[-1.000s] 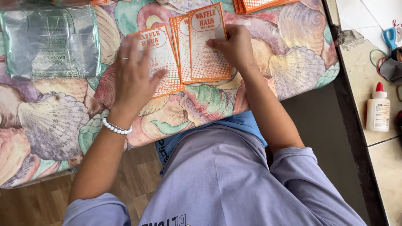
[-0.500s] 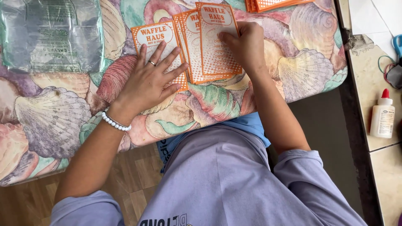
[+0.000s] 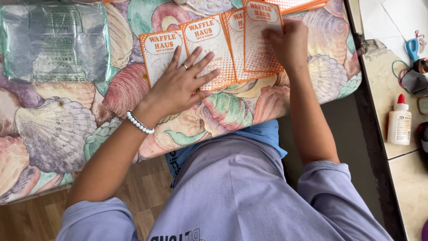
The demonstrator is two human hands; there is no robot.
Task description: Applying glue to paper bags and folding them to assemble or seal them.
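Note:
Several orange-and-white printed paper cards (image 3: pixel 214 44) lie fanned out in an overlapping row on a cushion with a seashell pattern (image 3: pixel 67 129). My left hand (image 3: pixel 180 85), with a ring and a white bead bracelet, lies flat with spread fingers on the two leftmost cards. My right hand (image 3: pixel 287 44) presses its fingers on the rightmost card (image 3: pixel 261 38), which overlaps the others. A further stack of orange cards (image 3: pixel 303 4) shows at the cushion's top edge.
A shiny clear plastic bag (image 3: pixel 55 42) lies on the cushion's upper left. On the tiled counter at right stand a white glue bottle with a red cap (image 3: pixel 399 122), blue-handled scissors (image 3: pixel 412 47) and white paper (image 3: pixel 397 18). Wooden floor shows below.
The cards have been spread further apart to the left. My left hand slid left and down over them with its fingers fanned, while my right hand stayed on the rightmost card.

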